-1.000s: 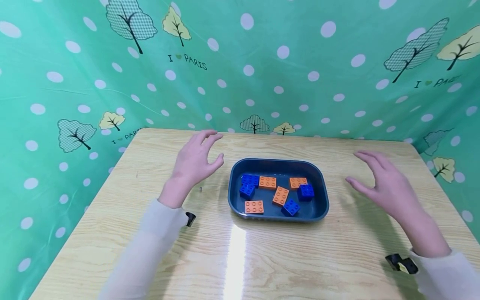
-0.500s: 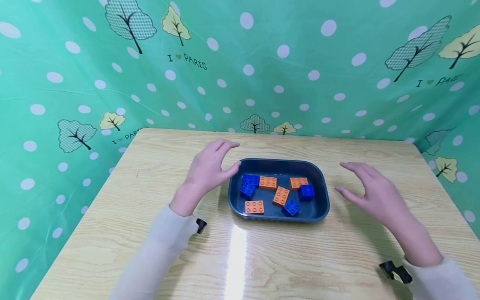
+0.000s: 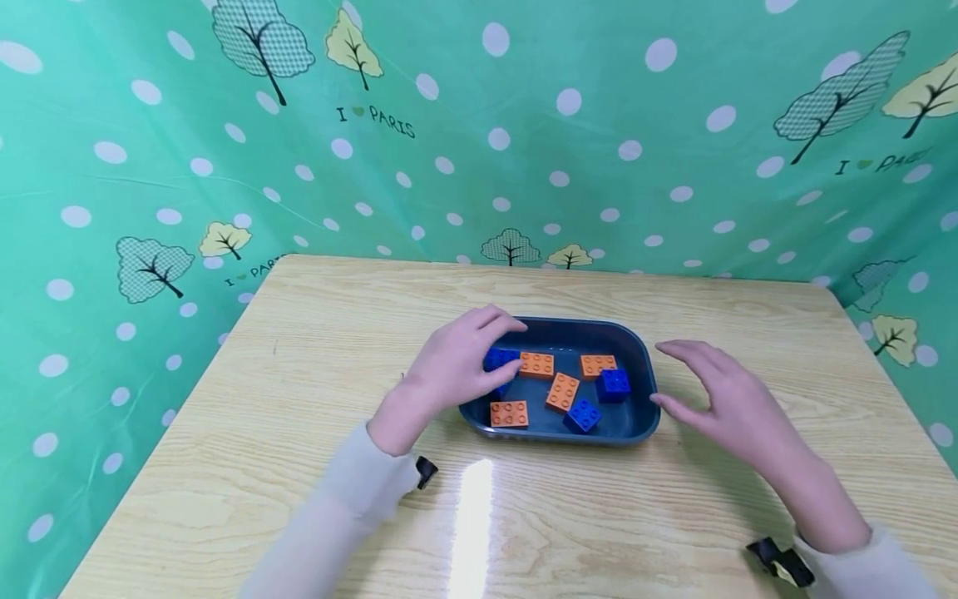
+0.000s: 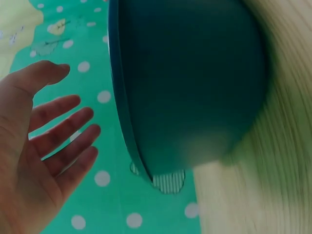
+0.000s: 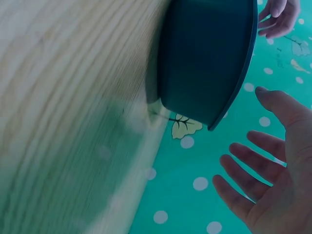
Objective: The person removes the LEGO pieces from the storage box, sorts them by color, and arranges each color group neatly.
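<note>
A dark blue rounded rectangular plastic box (image 3: 569,438) stands on the table, holding several orange and blue building bricks. One orange brick (image 3: 562,392) lies near its middle, with a blue brick (image 3: 582,416) just in front. Over the box's left end hovers my left hand (image 3: 456,358), fingers spread, partly covering the blue bricks (image 3: 496,359) there. In the left wrist view it hangs above the rim, apart from the box. My right hand (image 3: 726,403) is at the right end, relaxed fingers pointing at the rim; in the right wrist view its palm faces the box with nothing held.
The box rests on a light wooden table (image 3: 314,349) with a bright reflection in front of it. A green dotted cloth (image 3: 449,125) with tree prints hangs behind and along both sides. A black wrist camera mount (image 3: 780,563) sits at the right sleeve.
My left hand has moved right, from beside the box to over its left end. My right hand has come left to the right rim. The box and bricks stay put.
</note>
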A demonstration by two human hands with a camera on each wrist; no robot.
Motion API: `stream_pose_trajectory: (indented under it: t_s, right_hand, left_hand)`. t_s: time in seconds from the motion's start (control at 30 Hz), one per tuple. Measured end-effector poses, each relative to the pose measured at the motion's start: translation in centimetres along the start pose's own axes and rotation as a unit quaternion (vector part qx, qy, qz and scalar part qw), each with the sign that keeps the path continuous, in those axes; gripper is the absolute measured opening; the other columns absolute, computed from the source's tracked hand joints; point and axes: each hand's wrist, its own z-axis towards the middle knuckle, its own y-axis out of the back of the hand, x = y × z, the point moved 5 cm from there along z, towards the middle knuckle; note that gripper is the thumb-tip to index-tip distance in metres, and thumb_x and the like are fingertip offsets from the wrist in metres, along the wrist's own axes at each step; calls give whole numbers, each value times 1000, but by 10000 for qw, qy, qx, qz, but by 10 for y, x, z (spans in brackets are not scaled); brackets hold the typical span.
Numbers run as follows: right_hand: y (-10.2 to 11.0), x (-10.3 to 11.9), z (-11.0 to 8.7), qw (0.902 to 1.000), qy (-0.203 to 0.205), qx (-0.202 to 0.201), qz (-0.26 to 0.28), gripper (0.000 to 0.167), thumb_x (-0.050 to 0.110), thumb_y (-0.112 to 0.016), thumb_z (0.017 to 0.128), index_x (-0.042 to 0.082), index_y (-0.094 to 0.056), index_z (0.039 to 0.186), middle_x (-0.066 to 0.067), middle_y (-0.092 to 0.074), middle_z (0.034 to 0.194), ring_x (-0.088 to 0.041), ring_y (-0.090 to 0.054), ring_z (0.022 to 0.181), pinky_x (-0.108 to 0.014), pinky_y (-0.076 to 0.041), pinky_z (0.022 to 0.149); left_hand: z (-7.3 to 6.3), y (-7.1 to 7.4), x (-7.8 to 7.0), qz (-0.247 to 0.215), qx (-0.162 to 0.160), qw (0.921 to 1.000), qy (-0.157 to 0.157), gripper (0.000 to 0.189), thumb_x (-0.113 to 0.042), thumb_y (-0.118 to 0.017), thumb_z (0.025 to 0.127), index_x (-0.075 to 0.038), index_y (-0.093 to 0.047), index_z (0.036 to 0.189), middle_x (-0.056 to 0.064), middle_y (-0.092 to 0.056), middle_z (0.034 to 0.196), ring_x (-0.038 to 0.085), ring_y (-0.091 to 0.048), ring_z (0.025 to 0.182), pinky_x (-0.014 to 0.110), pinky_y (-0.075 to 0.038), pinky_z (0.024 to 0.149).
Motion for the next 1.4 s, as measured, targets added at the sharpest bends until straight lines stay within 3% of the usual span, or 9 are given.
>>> stream_pose_trajectory:
  t_s: [0.4, 0.6, 0.7, 0.87, 1.0, 1.4]
  right_hand:
    - [-8, 9, -6, 9997, -44, 242, 4, 73, 35, -84, 78, 9, -55, 140, -16, -59, 137, -39, -55, 124, -62, -50, 95]
    - [-10, 10, -10, 9994, -72, 339, -10, 77, 38, -84, 78, 10, -52, 143, -17, -57, 140, -41, -54, 125, -64, -50, 95]
    - [-12, 10, -11, 9990, -111, 433, 8, 78, 39, -83, 78, 11, -51, 144, -17, -56, 141, -42, -55, 125, -65, -51, 93]
    - [-14, 10, -13, 9978, -225, 622, 59, 81, 43, -81, 80, 13, -48, 147, -18, -53, 145, -43, -54, 126, -65, -52, 90]
    - [-16, 10, -14, 9967, -298, 754, 87, 83, 45, -80, 81, 13, -45, 150, -18, -51, 148, -44, -55, 126, -65, -53, 89]
    - [-21, 9, -17, 9948, -412, 926, 142, 87, 49, -79, 82, 14, -42, 152, -17, -47, 152, -44, -58, 123, -63, -54, 87]
  left_hand:
    - [6, -25, -31, -531, 883, 9938, -424, 40, -39, -70, 93, -21, -64, 128, -5, -63, 127, 13, -62, 114, 30, -56, 94]
    - [9, -38, -40, -978, 1292, 9852, -554, 40, -38, -70, 93, -21, -64, 129, -5, -63, 127, 13, -63, 113, 26, -55, 96]
    - [11, -43, -44, -1182, 1519, 9790, -670, 41, -36, -71, 93, -19, -64, 130, -3, -63, 128, 13, -62, 118, 28, -53, 103]
    - [12, -50, -48, -1342, 1884, 9694, -822, 41, -33, -71, 93, -20, -63, 131, -4, -62, 132, 14, -55, 131, 32, -45, 114]
    - [14, -57, -49, -1483, 2077, 9631, -857, 42, -31, -70, 94, -21, -61, 133, -6, -61, 135, 12, -53, 133, 29, -45, 114]
    - [24, -75, -52, -1439, 2443, 9557, -787, 46, -26, -71, 93, -21, -58, 137, -4, -59, 137, 9, -58, 115, 20, -49, 104]
